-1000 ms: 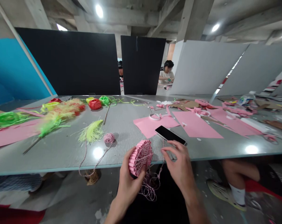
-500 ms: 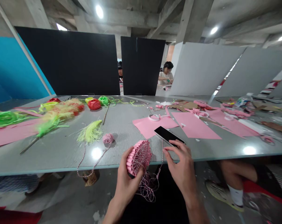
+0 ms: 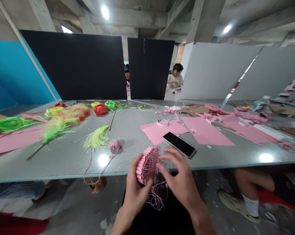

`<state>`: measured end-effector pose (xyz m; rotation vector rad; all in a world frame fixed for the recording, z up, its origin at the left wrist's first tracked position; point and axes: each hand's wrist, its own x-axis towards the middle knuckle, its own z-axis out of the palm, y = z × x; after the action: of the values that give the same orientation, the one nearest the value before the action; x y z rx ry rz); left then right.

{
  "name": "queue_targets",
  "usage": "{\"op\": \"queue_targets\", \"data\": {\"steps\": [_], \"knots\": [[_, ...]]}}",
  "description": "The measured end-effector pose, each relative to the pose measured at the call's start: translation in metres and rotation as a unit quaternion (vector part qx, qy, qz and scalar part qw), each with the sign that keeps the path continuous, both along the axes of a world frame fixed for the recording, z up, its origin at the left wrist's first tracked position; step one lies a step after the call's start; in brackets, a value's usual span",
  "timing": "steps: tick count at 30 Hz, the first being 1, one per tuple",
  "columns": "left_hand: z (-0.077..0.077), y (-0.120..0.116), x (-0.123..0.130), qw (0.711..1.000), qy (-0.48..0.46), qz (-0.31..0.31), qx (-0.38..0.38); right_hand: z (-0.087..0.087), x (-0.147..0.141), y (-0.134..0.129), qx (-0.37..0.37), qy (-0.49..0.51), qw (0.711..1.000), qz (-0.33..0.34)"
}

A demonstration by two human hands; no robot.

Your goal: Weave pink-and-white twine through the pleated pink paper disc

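Observation:
My left hand (image 3: 137,187) is closed around a small round piece of upright pink paper rolls (image 3: 143,164), its face wound with pink-and-white twisted cord. It is tilted, with that face turned right. Beside its right edge is my right hand (image 3: 180,174), slightly blurred, with fingers apart and fingertips close to the wound face. Whether they touch it I cannot tell. A loose tangle of the same cord (image 3: 157,197) hangs below the piece, between my hands. A ball of this cord (image 3: 114,144) rests on the table to the left, its strand looping over the front edge.
A phone (image 3: 179,144) lies just beyond my right hand, near pink paper sheets (image 3: 208,132) and a white tape roll (image 3: 162,122). Leftward are a yellow-green fringe tuft (image 3: 98,137), a feathery stem (image 3: 64,122) and a red yarn ball (image 3: 100,109). Black panels (image 3: 74,65) stand behind.
My right hand has moved left from the hanging strand to the wound face, and its pinched fingers have spread. My left hand still holds the piece. The view has shifted slightly.

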<state>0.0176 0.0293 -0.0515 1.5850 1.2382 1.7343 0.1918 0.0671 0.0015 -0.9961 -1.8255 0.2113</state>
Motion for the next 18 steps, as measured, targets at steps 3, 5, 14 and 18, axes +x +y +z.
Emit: {"op": "queue_targets", "data": {"steps": [3, 5, 14, 18], "knots": [[-0.003, 0.0, -0.001, 1.0, -0.008, -0.014, 0.001, 0.002, -0.018, -0.011, -0.007, -0.013, 0.996, 0.083], [-0.004, 0.0, -0.003, 1.0, 0.001, -0.001, -0.001, -0.002, -0.014, -0.007, 0.006, -0.007, 0.999, 0.037], [-0.002, 0.0, -0.002, 1.0, 0.0, -0.004, 0.014, 0.008, -0.011, -0.007, -0.033, -0.013, 0.995, 0.096], [-0.001, 0.001, -0.004, 1.0, 0.009, 0.004, 0.008, 0.0, -0.006, 0.0, -0.006, -0.01, 0.999, 0.045]]}}
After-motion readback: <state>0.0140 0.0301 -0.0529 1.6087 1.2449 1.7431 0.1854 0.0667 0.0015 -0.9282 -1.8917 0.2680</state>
